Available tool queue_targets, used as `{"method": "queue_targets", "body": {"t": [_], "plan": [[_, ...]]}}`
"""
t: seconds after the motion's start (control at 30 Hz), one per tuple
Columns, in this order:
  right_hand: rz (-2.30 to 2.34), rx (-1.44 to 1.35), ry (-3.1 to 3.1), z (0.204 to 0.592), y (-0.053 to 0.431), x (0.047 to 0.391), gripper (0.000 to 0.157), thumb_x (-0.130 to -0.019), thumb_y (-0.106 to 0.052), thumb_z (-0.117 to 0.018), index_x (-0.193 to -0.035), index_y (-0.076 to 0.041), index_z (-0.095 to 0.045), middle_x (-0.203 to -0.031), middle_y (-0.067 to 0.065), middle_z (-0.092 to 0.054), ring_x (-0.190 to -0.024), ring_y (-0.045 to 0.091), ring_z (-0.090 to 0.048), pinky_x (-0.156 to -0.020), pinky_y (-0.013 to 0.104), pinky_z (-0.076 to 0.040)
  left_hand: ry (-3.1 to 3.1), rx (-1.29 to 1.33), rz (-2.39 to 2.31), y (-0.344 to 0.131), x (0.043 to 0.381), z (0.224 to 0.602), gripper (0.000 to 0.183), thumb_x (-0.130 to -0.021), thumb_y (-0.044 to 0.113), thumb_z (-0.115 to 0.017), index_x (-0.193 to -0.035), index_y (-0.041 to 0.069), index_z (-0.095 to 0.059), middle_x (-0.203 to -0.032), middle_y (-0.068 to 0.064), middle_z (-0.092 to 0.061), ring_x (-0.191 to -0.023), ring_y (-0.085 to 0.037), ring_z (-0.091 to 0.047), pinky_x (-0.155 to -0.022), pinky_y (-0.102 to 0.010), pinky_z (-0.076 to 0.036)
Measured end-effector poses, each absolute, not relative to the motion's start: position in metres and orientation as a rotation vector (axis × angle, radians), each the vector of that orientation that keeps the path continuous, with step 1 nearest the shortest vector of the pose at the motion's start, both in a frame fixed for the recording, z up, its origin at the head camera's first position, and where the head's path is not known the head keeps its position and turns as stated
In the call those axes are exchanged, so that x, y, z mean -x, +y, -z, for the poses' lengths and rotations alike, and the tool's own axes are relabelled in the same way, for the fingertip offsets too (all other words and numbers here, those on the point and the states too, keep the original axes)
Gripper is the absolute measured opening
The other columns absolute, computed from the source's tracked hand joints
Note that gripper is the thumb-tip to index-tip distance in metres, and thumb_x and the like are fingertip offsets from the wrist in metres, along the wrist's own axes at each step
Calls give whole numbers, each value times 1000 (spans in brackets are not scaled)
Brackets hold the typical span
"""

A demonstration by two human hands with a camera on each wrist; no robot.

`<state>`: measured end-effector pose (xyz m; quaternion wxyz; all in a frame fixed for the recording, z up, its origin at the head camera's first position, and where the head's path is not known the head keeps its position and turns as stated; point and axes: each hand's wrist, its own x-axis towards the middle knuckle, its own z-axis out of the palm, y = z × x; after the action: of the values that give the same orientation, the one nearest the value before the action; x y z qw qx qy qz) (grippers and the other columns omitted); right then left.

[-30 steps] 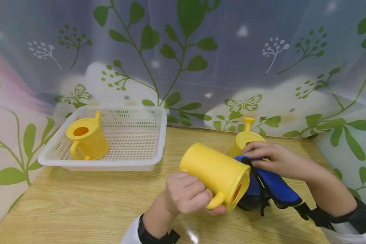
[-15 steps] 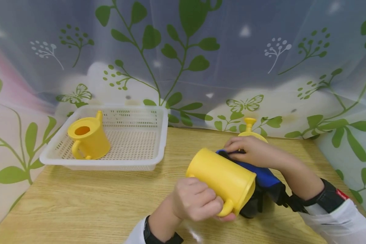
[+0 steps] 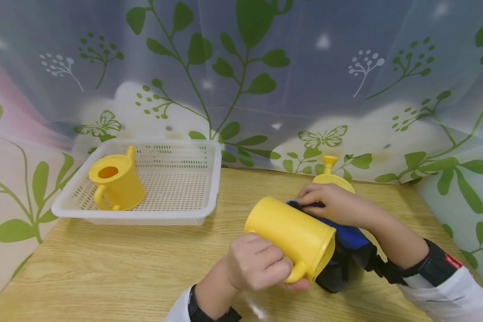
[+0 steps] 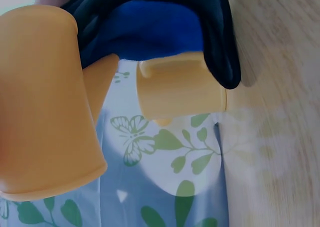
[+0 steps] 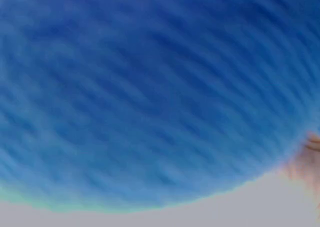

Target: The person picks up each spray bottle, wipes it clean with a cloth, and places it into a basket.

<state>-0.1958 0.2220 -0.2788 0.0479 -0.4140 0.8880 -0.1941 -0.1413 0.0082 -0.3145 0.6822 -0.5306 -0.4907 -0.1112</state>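
My left hand (image 3: 257, 261) grips the handle of a yellow watering can (image 3: 290, 232), tilted on its side above the table. In the left wrist view this can (image 4: 45, 107) fills the left edge. With its fingertips my right hand (image 3: 330, 203) pinches the edge of a padded blue and black fabric piece with straps (image 3: 348, 237), just right of the can. Close up, the blue fabric (image 5: 160, 97) covers most of the right wrist view. Partly hidden behind the right hand stands another yellow watering can (image 3: 333, 179); the left wrist view shows its body (image 4: 180, 89).
At the left, a white perforated basket (image 3: 177, 217) holds a third yellow watering can (image 3: 120, 185). A wooden table (image 3: 124, 264) lies under everything. Behind it hangs a curtain (image 3: 209, 58) printed with leaves.
My right hand has moved left with the fabric piece, which now lies closer behind the held can. My left hand and its can have shifted slightly right and down.
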Motion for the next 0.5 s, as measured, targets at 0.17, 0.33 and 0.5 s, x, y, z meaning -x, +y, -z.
{"method": "queue_targets", "body": {"t": [0.17, 0.33, 0.5], "plan": [[482, 1274, 2803, 279, 228, 181, 21, -85, -6, -59, -104, -13, -67, -98, 0, -56, -87, 16, -55, -70, 29, -50, -1104, 1174, 278, 4, 145, 313, 37, -83, 41, -57, -55, 23, -40, -49, 14, -32, -44, 2, -20, -42, -9, -15], [426, 1242, 2923, 286, 233, 174, 25, -85, -7, -60, -107, -16, -66, -91, -3, -54, -80, 11, -52, -65, 26, -48, -1089, 1165, 288, 1, 146, 311, 38, -83, 40, -57, -55, 22, -40, -49, 14, -31, -44, 2, -20, -42, -9, -14], [396, 1227, 2984, 295, 246, 176, 22, -82, -5, -63, -101, -16, -68, -89, -3, -52, -74, 9, -50, -59, 25, -45, -1088, 1157, 297, 1, 146, 309, 39, -84, 39, -56, -54, 22, -39, -48, 14, -31, -43, 2, -19, -42, -10, -13]]}}
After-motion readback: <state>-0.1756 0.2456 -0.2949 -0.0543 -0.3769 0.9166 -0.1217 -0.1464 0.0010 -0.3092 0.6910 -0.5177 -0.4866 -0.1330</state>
